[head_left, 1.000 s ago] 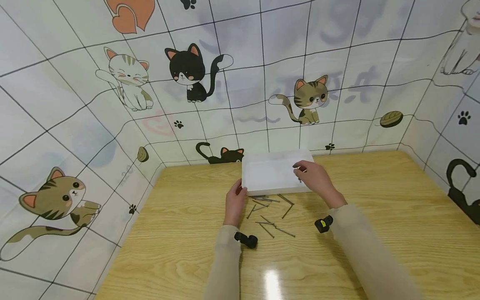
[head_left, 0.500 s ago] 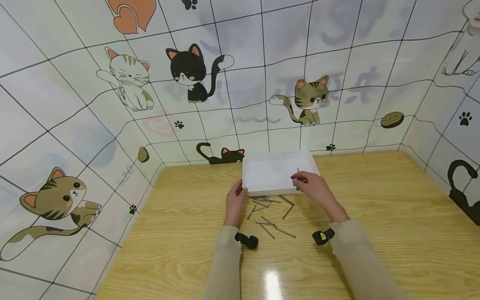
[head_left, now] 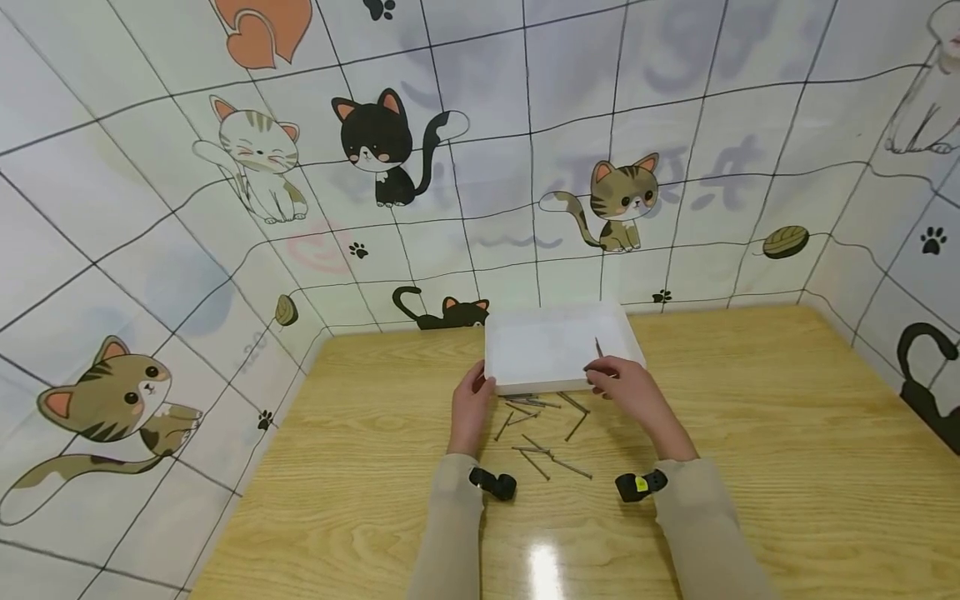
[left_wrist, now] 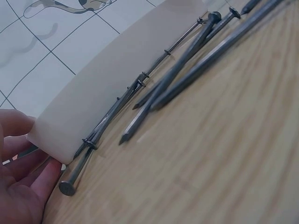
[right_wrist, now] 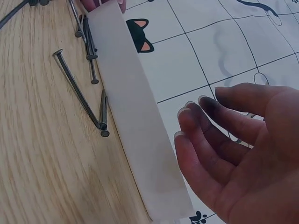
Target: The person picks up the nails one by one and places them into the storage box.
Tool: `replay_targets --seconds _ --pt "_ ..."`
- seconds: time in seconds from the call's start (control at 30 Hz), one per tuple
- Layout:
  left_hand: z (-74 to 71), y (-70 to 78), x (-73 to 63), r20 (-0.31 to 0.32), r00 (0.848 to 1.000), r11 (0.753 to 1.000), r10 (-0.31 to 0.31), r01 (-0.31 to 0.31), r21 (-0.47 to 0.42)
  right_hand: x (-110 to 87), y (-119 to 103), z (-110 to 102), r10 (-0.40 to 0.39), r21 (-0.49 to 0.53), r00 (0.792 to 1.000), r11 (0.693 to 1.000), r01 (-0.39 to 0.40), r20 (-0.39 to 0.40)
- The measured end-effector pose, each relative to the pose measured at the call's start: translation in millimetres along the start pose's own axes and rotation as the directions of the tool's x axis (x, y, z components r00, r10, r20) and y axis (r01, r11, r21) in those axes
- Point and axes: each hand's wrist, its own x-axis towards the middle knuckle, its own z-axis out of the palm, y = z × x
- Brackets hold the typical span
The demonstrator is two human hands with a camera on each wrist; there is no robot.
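A shallow white tray (head_left: 536, 346) stands at the back of the table. My left hand (head_left: 471, 408) grips its front left corner; the left wrist view shows fingers (left_wrist: 18, 161) round that end of the wall. At the front right rim hovers my right hand (head_left: 630, 392), its fingers loosely curved. Nothing shows between those fingertips (right_wrist: 187, 123) in the right wrist view. Just beyond this hand, a nail (head_left: 598, 347) lies in the tray, its lower part covered by the hand. Several loose nails (head_left: 534, 462) lie on the wood before the tray, some right along its front wall.
The wooden table (head_left: 360, 500) reaches back to a wall covering (head_left: 495, 150) with cartoon cats, which also runs along both sides. Both wrists carry small black cameras (head_left: 637, 485).
My right hand has drawn back toward the tray's front rim, leaving a nail showing inside. My left hand stays at its corner, and the loose nails on the table lie as before.
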Motion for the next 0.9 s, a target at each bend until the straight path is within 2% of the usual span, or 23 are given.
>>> replay_targets --seconds 0.2,0.3,0.43,0.57,0.77,0.9 --pt "0.6 3.6 0.8 0.000 1.000 1.000 0.012 -0.012 0.005 2.4 4.7 -0.8 0.020 -0.025 0.997 1.000 -0.018 0.071" --pt "0.4 -3.0 5.5 0.002 1.000 1.000 0.011 -0.011 -0.017 3.7 8.5 0.3 0.029 -0.078 0.995 0.997 -0.022 0.094" --pt "0.5 -17.5 8.4 -0.016 1.000 1.000 0.000 0.000 0.005 1.8 16.0 3.6 0.035 -0.144 0.993 0.989 -0.018 0.113" --pt "0.3 -25.7 6.3 -0.029 0.999 0.999 -0.016 0.017 0.035 -2.4 21.6 7.1 0.033 -0.151 0.988 0.988 -0.010 0.149" --pt "0.0 -24.1 8.4 -0.028 1.000 0.999 0.003 -0.002 0.041 -1.2 18.5 12.4 0.016 -0.156 0.984 0.988 0.012 0.176" --pt "0.1 -21.5 8.7 -0.023 1.000 0.999 -0.001 0.002 0.034 0.5 17.3 18.8 -0.025 -0.226 0.982 0.972 0.067 0.187"
